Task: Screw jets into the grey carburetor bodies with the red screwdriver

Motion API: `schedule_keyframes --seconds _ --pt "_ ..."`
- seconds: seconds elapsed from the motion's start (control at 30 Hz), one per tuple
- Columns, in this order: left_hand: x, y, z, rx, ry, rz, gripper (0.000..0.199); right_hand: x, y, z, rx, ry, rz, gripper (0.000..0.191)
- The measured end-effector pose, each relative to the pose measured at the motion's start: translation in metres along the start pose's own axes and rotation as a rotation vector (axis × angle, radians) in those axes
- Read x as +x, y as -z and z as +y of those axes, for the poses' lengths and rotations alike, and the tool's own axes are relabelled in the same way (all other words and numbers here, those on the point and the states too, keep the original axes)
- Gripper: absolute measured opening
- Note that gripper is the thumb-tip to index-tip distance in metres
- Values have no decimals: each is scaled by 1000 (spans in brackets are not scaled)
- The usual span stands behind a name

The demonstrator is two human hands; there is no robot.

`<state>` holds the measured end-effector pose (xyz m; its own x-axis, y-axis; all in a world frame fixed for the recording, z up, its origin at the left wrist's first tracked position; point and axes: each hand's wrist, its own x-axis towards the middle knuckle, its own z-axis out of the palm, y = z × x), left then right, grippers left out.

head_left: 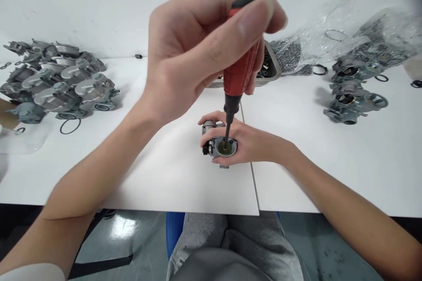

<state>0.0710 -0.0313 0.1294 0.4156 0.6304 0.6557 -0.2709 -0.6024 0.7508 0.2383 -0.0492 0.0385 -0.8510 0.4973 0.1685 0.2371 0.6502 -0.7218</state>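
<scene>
Our left hand [204,44] grips the screwdriver [240,70], near upright, tip down, perhaps touching the carburetor [219,147] our right hand [244,140] clasps; table [174,175] spreads either side, edge nearer us.

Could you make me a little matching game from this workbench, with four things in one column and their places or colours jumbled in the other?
1. screwdriver
2. larger pile of metal parts
3. seat under the person
4. metal piece under the screwdriver's tip

A. Bright blue
B. Gripped by the right hand
C. Held in the left hand, handle up
D. On the left side of the white table

Right pairs: 1-C, 2-D, 3-A, 4-B.
</scene>
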Motion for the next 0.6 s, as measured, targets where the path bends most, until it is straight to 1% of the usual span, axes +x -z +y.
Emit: schedule_keyframes --seconds 0.1,0.17,0.27,0.33,0.5,0.6 --pt "1 -5 -8 -29 -111 38 38 -1 0 0 -1 1 1 30" --pt "1 -5 -11 2 -164 41 28 -1 -1 0 8 -1 1 31" --pt "0 -4 -13 87 -151 64 27 -2 -1 0 22 -12 1 32" --pt "0 -2 -14 101 -148 57 25 -1 -1 0 24 -16 0 32" --pt "2 2 -17 40 -155 21 21 -1 0 -1 16 -21 -11 31" --pt "3 4 -13 -10 -154 7 23 -1 1 -2 9 -28 -20 31"
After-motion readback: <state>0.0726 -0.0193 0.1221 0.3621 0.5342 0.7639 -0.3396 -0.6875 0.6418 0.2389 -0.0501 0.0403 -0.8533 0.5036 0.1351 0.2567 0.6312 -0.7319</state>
